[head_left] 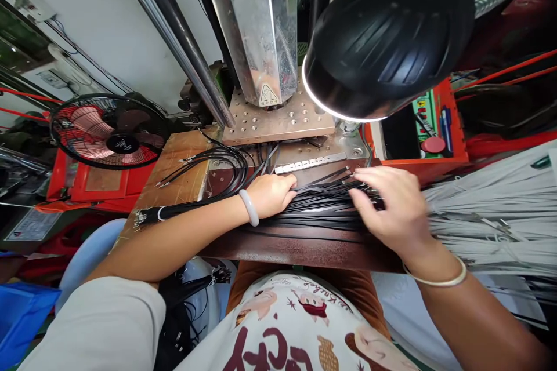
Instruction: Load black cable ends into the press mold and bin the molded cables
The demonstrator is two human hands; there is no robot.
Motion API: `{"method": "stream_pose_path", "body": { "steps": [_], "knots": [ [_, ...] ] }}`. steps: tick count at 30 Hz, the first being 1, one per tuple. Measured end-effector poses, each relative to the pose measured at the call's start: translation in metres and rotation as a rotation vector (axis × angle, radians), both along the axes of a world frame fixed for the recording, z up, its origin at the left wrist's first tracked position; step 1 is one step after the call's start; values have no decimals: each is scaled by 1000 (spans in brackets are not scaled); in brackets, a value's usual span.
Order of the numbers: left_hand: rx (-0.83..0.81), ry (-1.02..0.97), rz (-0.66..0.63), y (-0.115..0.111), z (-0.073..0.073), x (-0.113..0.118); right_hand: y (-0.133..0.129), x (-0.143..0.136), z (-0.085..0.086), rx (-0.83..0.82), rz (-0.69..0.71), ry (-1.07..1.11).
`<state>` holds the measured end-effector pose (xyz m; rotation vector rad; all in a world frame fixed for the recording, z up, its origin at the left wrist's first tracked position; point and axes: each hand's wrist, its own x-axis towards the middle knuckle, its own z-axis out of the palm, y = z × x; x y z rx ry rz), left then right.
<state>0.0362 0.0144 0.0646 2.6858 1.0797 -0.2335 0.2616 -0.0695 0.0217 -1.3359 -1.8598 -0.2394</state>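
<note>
A thick bundle of black cables (322, 217) lies along the front of the dark red work surface. My left hand (270, 194), with a pale bangle at its wrist, rests on the bundle with curled fingers closed on some of the cables. At the bundle's right end is my right hand (394, 203), its thumb and fingers apart and curved about the metal-tipped ends. Its fingertips are close to those ends; whether they touch is unclear. Behind the bundle sits a slotted metal strip (310, 163), below the press plate (278, 127).
A black lamp (387, 40) hangs low on the right, in front of the press guard (265, 29). More black cables (217, 159) curve over the wooden board. White cables (487, 214) are heaped at right, near a red tray (459, 127). A fan (122, 142) stands left.
</note>
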Motion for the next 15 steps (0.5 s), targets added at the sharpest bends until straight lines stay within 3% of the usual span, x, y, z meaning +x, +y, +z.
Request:
{"method": "stream_pose_path", "body": {
  "steps": [2, 4, 6, 9, 12, 15],
  "knots": [
    [-14, -84, -7, -3, 3, 2, 11, -20, 8, -117, 209, -217],
    [-53, -202, -37, -3, 4, -3, 22, -34, 12, -210, 289, -399],
    [-17, -346, -72, 5, 1, -17, 29, -33, 13, -275, 225, -554],
    [253, -498, -205, 26, -2, -46, 30, -12, 16, -263, 26, -729],
    [524, -511, -421, 47, 4, -55, 37, 2, 19, -90, 3, -605],
    [584, -556, -707, 55, 13, -30, 61, -8, 14, -88, 311, -293]
  ]
}}
